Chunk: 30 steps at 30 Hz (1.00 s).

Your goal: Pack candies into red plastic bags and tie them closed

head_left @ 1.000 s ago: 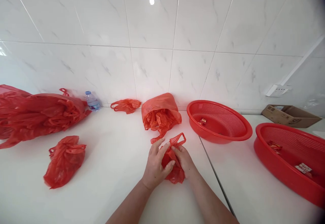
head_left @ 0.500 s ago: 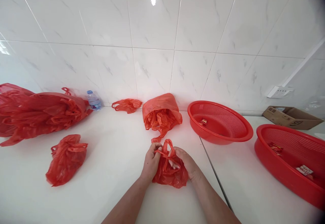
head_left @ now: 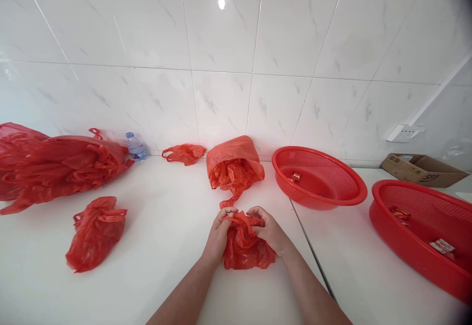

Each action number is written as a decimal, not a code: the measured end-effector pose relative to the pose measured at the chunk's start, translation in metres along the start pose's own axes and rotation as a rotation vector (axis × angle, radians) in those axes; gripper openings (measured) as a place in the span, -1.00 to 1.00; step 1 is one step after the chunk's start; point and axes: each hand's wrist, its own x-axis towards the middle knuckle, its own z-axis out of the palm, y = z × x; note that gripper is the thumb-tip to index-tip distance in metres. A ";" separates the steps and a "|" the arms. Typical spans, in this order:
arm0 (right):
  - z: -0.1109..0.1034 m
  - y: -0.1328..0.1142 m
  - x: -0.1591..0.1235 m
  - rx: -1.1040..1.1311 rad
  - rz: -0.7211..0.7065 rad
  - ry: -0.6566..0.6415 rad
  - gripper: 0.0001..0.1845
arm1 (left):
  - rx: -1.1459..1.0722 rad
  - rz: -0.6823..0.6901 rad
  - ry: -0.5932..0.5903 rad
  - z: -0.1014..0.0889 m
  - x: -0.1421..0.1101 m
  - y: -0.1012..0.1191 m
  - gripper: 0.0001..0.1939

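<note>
A small red plastic bag [head_left: 245, 246] rests on the white counter [head_left: 165, 266] in front of me. My left hand [head_left: 218, 234] pinches the bag's top from the left. My right hand [head_left: 271, 231] curls its fingers round the top from the right. The bag's handles are bunched between the two hands. Just behind them lies an open red bag stuffed with more red bags [head_left: 234, 167].
A tied red bag [head_left: 96, 231] lies at the left, a big heap of red bags [head_left: 55, 162] and a water bottle [head_left: 134, 146] behind it. Another small bag [head_left: 184, 153] sits by the wall. Two red baskets [head_left: 319, 175] [head_left: 424, 231] with small packets stand right, beside a cardboard box [head_left: 424, 169].
The bag's handles stood up as open loops a second ago. Both hands have since drawn them together and down, so the top is now bunched tight between the fingers.
</note>
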 end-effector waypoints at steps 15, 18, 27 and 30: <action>0.003 0.008 0.004 -0.011 -0.079 0.135 -0.76 | 0.200 0.103 0.017 -0.001 0.006 -0.005 -0.78; 0.001 0.005 0.001 0.219 -0.051 0.091 -0.72 | 0.175 0.132 0.107 -0.003 0.006 -0.005 -0.77; -0.015 0.011 0.008 0.531 -0.096 0.256 -0.71 | 0.464 0.402 0.470 -0.012 0.006 0.003 -0.80; -0.030 0.013 0.010 0.556 -0.123 0.328 -0.62 | 0.483 0.399 0.561 -0.019 0.009 0.007 -0.80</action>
